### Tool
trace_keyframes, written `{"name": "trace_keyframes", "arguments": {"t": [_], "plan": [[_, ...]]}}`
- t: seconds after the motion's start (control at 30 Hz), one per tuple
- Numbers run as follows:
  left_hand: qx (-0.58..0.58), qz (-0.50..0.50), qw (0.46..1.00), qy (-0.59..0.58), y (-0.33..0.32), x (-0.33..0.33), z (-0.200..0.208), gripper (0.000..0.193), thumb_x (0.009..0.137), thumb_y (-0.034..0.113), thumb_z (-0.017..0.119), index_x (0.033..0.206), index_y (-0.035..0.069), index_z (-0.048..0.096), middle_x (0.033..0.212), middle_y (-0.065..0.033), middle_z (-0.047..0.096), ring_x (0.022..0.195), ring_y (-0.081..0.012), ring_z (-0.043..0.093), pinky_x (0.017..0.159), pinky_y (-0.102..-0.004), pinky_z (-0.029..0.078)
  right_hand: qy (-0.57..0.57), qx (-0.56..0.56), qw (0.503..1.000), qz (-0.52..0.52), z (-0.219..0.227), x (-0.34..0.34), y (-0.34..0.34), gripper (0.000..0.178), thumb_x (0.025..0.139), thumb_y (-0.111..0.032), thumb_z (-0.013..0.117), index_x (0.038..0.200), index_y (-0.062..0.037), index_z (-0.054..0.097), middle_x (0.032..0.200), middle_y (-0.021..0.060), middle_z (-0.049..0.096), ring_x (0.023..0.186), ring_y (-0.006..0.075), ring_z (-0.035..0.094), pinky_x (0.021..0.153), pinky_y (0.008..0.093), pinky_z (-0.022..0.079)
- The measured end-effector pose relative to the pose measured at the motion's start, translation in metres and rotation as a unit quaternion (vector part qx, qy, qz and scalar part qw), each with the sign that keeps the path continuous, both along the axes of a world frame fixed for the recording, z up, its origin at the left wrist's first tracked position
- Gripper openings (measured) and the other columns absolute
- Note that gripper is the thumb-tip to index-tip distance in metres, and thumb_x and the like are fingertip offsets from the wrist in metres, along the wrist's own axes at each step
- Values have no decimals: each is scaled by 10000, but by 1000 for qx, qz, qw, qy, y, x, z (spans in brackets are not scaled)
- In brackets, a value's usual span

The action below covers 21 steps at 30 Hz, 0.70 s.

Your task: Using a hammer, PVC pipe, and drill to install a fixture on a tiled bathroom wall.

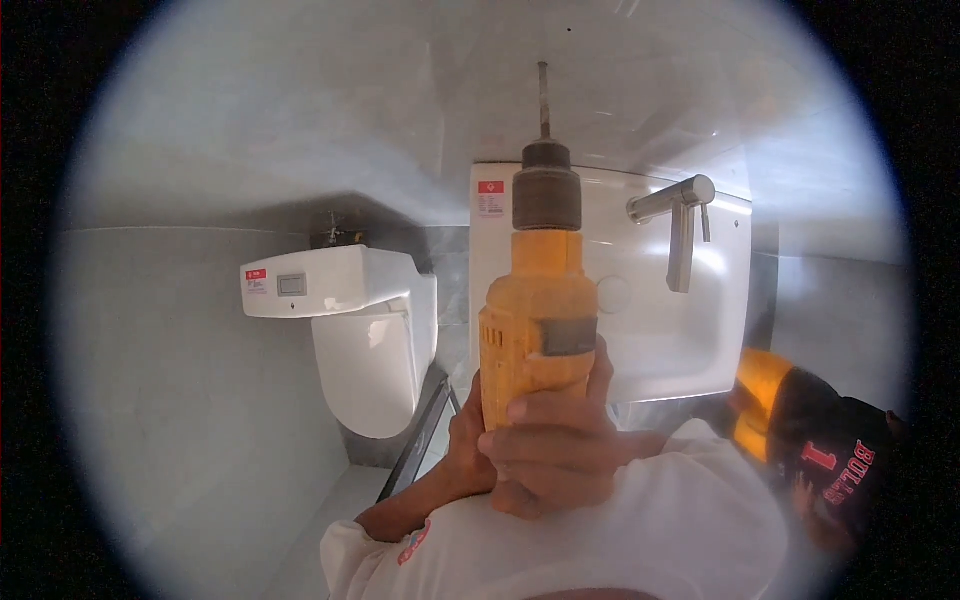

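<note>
A yellow power drill [545, 285] is held upright in the view, its dark chuck [547, 195] pointing away from me. The long thin drill bit [544, 105] reaches to the grey wall; I cannot tell whether its tip touches. My left hand [468, 440] is closed around the drill's left side near its rear. My right hand [553, 455] wraps over the back of the drill body, fingers curled across it. The handle and trigger are hidden behind the hands and the body. A small dark spot [570, 30] shows on the wall beyond the bit.
Below the drill lies a white washbasin [670, 350] with a brushed metal faucet [680, 230]. A white toilet [365, 370] with its lid down stands to the left. On the right is another person in a dark jersey [830, 440], close to the basin.
</note>
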<state>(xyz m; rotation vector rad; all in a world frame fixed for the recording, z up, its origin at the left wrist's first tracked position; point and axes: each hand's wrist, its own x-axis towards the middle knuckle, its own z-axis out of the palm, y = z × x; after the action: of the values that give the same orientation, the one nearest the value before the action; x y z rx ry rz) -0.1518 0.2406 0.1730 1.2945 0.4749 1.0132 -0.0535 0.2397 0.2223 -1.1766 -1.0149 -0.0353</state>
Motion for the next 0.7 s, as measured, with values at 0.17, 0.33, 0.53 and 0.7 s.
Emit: {"name": "trace_keyframes", "arguments": {"t": [0.17, 0.33, 0.53, 0.7], "plan": [[-230, -56, 913, 334, 16, 2, 69, 718, 868, 388, 615, 1445, 116, 287, 1281, -141, 556, 1137, -247, 567, 937, -375, 468, -13, 8, 1000, 9, -3, 2, 0, 199, 691, -113, 714, 513, -113, 624, 516, -12, 619, 633, 188, 696, 723, 614, 525], [-254, -21, 915, 314, 4, -4, 66, 743, 868, 407, 610, 1460, 121, 264, 1312, -128, 536, 1153, -246, 556, 953, -374, 461, -14, 22, 999, 36, 6, -8, -2, 199, 689, -113, 711, 509, -115, 625, 516, -8, 621, 635, 194, 698, 710, 619, 523], [-408, -19, 913, 20, -5, 3, 45, 853, 882, 652, 488, 1474, 93, 233, 1373, -86, 457, 1214, -192, 489, 998, -340, 429, -187, -30, 956, 222, 6, 32, -8, 232, 738, -97, 710, 519, -90, 633, 513, -6, 623, 573, 194, 686, 638, 575, 551], [-387, -69, 912, -116, -10, 4, 26, 799, 905, 628, 473, 1474, 117, 243, 1352, -71, 468, 1197, -178, 493, 1000, -330, 430, -191, -24, 955, 225, 34, 47, 15, 252, 748, -118, 717, 517, -85, 621, 489, -13, 595, 560, 168, 675, 596, 451, 577]]}}
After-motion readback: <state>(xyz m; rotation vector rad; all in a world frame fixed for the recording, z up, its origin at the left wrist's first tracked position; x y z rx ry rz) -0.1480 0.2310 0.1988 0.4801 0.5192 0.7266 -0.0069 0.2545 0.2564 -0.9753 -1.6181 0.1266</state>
